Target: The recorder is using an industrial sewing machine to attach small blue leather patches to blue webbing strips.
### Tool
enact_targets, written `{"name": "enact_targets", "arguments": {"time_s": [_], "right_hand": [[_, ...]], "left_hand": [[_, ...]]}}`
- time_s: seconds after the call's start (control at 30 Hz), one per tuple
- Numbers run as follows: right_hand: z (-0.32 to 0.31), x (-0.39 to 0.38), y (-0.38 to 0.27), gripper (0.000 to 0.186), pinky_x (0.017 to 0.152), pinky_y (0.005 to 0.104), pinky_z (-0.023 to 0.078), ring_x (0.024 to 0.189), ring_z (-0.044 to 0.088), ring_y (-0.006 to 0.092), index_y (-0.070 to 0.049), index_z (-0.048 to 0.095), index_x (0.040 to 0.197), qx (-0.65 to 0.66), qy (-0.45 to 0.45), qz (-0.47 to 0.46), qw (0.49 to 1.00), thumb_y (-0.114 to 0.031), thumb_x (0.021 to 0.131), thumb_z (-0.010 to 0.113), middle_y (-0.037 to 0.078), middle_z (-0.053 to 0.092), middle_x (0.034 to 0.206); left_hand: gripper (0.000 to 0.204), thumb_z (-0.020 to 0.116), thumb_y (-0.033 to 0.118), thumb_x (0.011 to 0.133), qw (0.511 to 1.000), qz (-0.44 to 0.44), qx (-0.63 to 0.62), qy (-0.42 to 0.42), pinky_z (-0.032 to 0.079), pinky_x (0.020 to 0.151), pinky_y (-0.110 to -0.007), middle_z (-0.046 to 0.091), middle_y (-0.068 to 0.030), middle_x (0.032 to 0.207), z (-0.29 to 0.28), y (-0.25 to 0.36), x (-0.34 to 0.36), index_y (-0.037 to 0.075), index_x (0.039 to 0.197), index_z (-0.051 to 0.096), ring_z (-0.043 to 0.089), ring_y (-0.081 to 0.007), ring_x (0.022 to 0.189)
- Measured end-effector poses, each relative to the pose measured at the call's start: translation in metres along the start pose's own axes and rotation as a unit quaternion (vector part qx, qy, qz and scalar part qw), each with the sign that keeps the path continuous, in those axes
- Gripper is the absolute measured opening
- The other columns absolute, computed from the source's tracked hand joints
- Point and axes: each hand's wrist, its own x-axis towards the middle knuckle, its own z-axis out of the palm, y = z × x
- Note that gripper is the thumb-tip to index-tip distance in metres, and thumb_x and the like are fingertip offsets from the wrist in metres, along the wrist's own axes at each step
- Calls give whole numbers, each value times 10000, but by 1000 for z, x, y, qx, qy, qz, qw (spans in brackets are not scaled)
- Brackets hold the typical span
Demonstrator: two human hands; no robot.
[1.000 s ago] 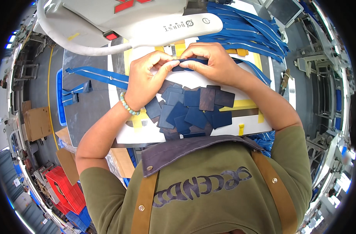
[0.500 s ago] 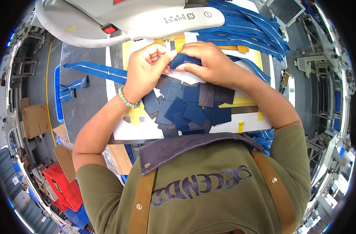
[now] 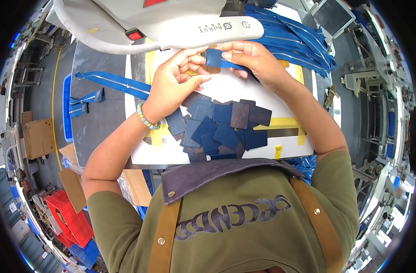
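Note:
Beneath the pale machine arm, my right hand pinches a small square dark blue patch at the end of a blue zipper tape. The thumb rests on top, at the patch's right edge. My left hand is just left of the patch, its thumb and fingers apart and nothing visible held in it. Nearer to me, a loose pile of blue and dark brown square patches lies on white paper. To the left, a blue zipper with metal teeth runs under my left wrist.
A white sewing machine overhangs the work spot. More blue zippers lie in a heap at the back right. Yellow tape marks the paper. At the left table edge hangs a blue tray; red crates stand below.
My left hand has let go of the patch and its fingers have spread. My right hand has shifted slightly up and right, and the square patch now shows more fully.

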Motion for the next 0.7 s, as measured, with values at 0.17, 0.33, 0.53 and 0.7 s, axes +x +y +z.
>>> {"name": "enact_targets", "arguments": {"time_s": [0.17,0.33,0.53,0.7], "right_hand": [[10,-5,-2,268,584,242,429,662,537,49,-112,737,1233,-98,-32,-2,995,-276,1090,580,-29,625,784],[14,-10,2,390,642,236,437,695,520,69,-18,683,1330,-103,-46,-60,992,-302,1143,493,16,645,870],[16,-9,8,298,796,327,543,872,681,201,15,724,1156,-183,20,-210,960,-253,1046,651,106,747,1030],[17,-6,16,236,858,378,572,955,723,311,9,760,1152,-289,73,-322,899,-94,939,748,159,752,1077]], "left_hand": [[293,737,5,961,998,7,57,35,600,730,-230,748,-57,1001,-8,-14,0,-25,1249,693,711,-78,845],[147,747,54,976,991,16,118,58,593,729,-228,794,-72,891,-7,-12,-1,-27,1099,741,731,-80,796],[100,731,55,1005,992,-13,107,63,568,704,-216,793,-72,979,-8,-10,-1,-3,1085,714,747,-98,868],[97,726,60,1010,993,-23,99,53,565,718,-213,796,-76,996,-9,-10,-3,2,1088,718,753,-103,911]]}}
